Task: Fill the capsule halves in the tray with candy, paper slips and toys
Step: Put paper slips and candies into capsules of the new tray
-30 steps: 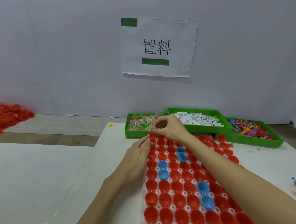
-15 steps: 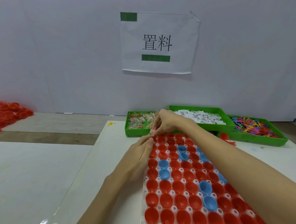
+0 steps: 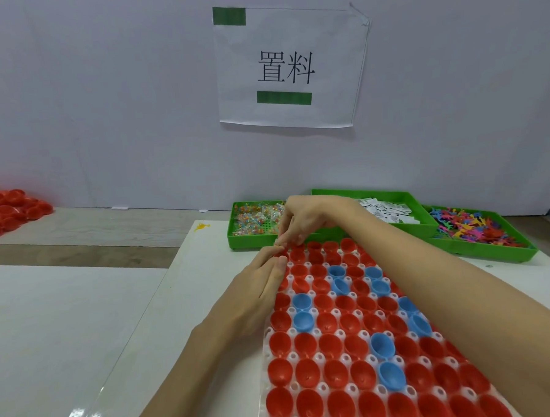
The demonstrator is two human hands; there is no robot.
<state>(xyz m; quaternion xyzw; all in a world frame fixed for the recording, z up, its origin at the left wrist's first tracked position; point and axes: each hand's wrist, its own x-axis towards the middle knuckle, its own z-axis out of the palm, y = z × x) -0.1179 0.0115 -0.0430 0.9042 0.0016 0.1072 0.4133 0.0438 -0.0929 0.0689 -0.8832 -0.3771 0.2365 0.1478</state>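
Right hand: my right hand [image 3: 312, 217] is reaching across to the far-left corner of the tray, fingertips pinching a small candy piece [image 3: 280, 240] too tiny to make out clearly.
Left hand: my left hand [image 3: 258, 289] is resting on the tray's left edge, fingers straight and together, tips just beside the right fingertips.
Tray: the white plastic tray [image 3: 292, 355] is lying on the white table [image 3: 182, 296], holding rows of red capsule halves [image 3: 331, 344] with a few blue capsule halves [image 3: 302, 302] among them.
Supplies: three green plastic bins are sitting behind the tray, one holding wrapped candy [image 3: 255, 217], one holding white paper slips [image 3: 387, 210], one holding colourful plastic toys [image 3: 469, 227].
Wall: a paper sign [image 3: 287, 67] is hanging above.
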